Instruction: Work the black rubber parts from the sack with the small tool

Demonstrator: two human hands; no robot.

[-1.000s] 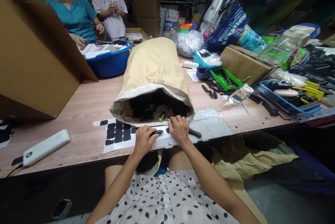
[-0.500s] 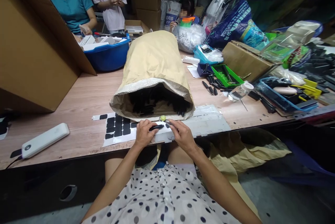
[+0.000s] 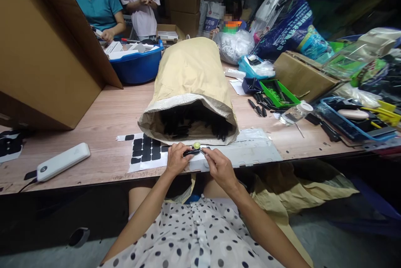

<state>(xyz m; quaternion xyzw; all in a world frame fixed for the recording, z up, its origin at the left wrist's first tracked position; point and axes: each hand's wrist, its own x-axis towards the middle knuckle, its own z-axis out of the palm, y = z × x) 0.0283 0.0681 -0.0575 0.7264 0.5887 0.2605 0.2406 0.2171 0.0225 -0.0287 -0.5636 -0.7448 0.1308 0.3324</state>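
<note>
My left hand [image 3: 178, 158] is closed around a small, slim black piece [image 3: 189, 152], its free end pointing right. My right hand [image 3: 221, 167] pinches thin metal tweezers [image 3: 204, 151], whose tip meets the black piece. A small yellow-green round thing [image 3: 196, 145] shows at that tip; I cannot tell what it is. Just beyond both hands gapes the mouth of a tan sack [image 3: 191, 67], with many black pieces [image 3: 175, 123] inside. Left of my left hand lies a white sheet [image 3: 153, 165] bearing rows of black rounded stickers [image 3: 146, 149].
A flat grey-white board [image 3: 258, 146] lies under the sack's right edge. On the left are a white power bank [image 3: 64, 162] and a large cardboard box [image 3: 46, 50]. A green tray [image 3: 293, 100] and a clear jar [image 3: 294, 113] stand right. People work behind a blue basin [image 3: 134, 69].
My right hand has brought the tweezers' tip onto the black piece, from slightly apart. The view has shifted, so the scene sits farther right.
</note>
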